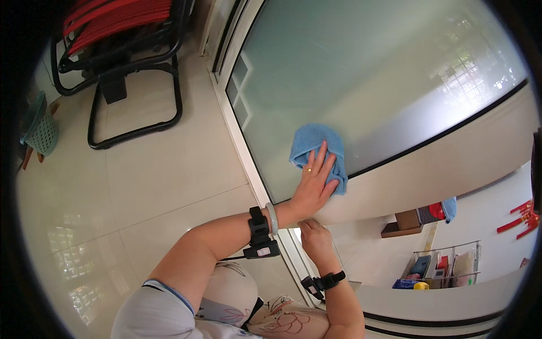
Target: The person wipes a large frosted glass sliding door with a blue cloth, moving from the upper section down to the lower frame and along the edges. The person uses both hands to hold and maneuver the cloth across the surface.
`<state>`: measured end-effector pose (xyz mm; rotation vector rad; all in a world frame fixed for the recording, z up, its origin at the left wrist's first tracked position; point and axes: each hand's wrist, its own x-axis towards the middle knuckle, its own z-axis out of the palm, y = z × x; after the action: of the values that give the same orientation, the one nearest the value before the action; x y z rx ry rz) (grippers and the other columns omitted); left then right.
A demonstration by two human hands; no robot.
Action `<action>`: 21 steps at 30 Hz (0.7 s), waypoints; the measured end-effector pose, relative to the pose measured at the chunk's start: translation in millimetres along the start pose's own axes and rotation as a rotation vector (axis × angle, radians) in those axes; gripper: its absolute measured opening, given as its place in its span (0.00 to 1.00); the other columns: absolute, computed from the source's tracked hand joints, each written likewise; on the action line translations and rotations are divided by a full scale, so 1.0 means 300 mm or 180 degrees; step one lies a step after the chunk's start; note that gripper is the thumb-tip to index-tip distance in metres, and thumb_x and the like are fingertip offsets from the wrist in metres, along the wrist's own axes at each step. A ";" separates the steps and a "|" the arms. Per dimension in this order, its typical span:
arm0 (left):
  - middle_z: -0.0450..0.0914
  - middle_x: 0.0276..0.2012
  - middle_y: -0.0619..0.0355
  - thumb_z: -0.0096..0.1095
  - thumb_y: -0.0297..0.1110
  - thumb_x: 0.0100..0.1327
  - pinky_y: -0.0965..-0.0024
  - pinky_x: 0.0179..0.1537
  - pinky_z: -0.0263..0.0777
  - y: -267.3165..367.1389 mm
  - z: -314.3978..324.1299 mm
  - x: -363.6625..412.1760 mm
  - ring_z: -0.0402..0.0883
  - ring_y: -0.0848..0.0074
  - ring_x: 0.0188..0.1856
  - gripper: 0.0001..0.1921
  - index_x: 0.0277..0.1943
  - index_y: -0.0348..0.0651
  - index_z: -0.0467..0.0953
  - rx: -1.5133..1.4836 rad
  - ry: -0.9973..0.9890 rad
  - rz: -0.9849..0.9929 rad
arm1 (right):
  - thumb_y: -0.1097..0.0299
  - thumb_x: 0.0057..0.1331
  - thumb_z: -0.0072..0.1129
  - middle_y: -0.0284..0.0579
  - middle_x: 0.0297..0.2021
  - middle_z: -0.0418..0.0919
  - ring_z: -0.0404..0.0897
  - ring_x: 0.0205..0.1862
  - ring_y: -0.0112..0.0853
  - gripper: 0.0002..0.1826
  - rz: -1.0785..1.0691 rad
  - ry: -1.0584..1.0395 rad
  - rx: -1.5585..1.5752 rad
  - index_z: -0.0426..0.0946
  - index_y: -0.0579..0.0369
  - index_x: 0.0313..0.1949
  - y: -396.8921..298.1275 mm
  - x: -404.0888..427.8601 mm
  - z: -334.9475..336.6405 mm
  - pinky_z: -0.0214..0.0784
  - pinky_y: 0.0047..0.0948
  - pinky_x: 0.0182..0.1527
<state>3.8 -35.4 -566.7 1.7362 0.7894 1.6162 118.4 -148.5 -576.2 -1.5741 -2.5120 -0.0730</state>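
Observation:
My left hand presses a folded blue towelling cloth flat against the frosted glass pane of a white-framed sliding door. Its fingers are spread over the cloth, and one bears a gold ring. A pale bangle and a black strapped device circle that wrist. Just below, my right hand has its fingers curled on the near edge of the wide pale door frame; part of its grip is hidden. Another black strapped device sits on the right wrist.
A chair with a black tubular frame and red cords stands on the tiled floor at upper left. Beside it is a green perforated basket. A wire rack with assorted items lies beyond the door, near brown boxes.

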 end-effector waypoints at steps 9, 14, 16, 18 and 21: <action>0.35 0.75 0.36 0.49 0.34 0.73 0.46 0.73 0.41 -0.239 0.059 -0.273 0.40 0.34 0.74 0.33 0.72 0.28 0.46 0.0263 0.0033 -0.0828 | 0.77 0.58 0.58 0.44 0.37 0.82 0.83 0.39 0.38 0.08 0.0061 -0.0093 -0.0013 0.78 0.55 0.38 -0.016 0.015 -0.029 0.77 0.33 0.38; 0.35 0.75 0.34 0.45 0.34 0.75 0.55 0.74 0.43 -0.352 0.088 -0.397 0.43 0.39 0.74 0.33 0.73 0.27 0.40 0.0048 0.0196 -0.1352 | 0.78 0.56 0.59 0.43 0.37 0.81 0.83 0.39 0.38 0.09 0.0119 -0.0117 0.0040 0.77 0.55 0.38 -0.026 0.025 -0.032 0.77 0.34 0.38; 0.35 0.75 0.34 0.43 0.34 0.75 0.56 0.74 0.44 -0.395 0.103 -0.436 0.43 0.40 0.75 0.33 0.74 0.27 0.40 -0.0008 0.0182 -0.1573 | 0.78 0.57 0.58 0.42 0.38 0.82 0.83 0.37 0.39 0.09 0.0183 -0.0077 0.0087 0.79 0.54 0.39 -0.027 0.026 -0.033 0.77 0.36 0.36; 0.35 0.75 0.33 0.42 0.35 0.76 0.57 0.74 0.44 -0.436 0.112 -0.471 0.43 0.40 0.75 0.33 0.74 0.27 0.39 -0.0058 0.0198 -0.1782 | 0.78 0.57 0.58 0.42 0.38 0.82 0.83 0.37 0.39 0.09 0.0173 -0.0055 0.0067 0.79 0.54 0.39 -0.027 0.027 -0.034 0.77 0.35 0.36; 0.35 0.74 0.31 0.41 0.35 0.76 0.57 0.74 0.44 -0.484 0.118 -0.514 0.42 0.40 0.75 0.33 0.73 0.26 0.38 -0.0063 0.0168 -0.2010 | 0.78 0.56 0.59 0.42 0.37 0.81 0.83 0.38 0.37 0.10 0.0084 -0.0055 -0.0025 0.78 0.55 0.38 -0.027 0.025 -0.034 0.77 0.33 0.36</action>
<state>27.5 -67.3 -777.6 1.2494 1.1947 1.2275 109.2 -146.9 -564.5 -1.6172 -2.5064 -0.0662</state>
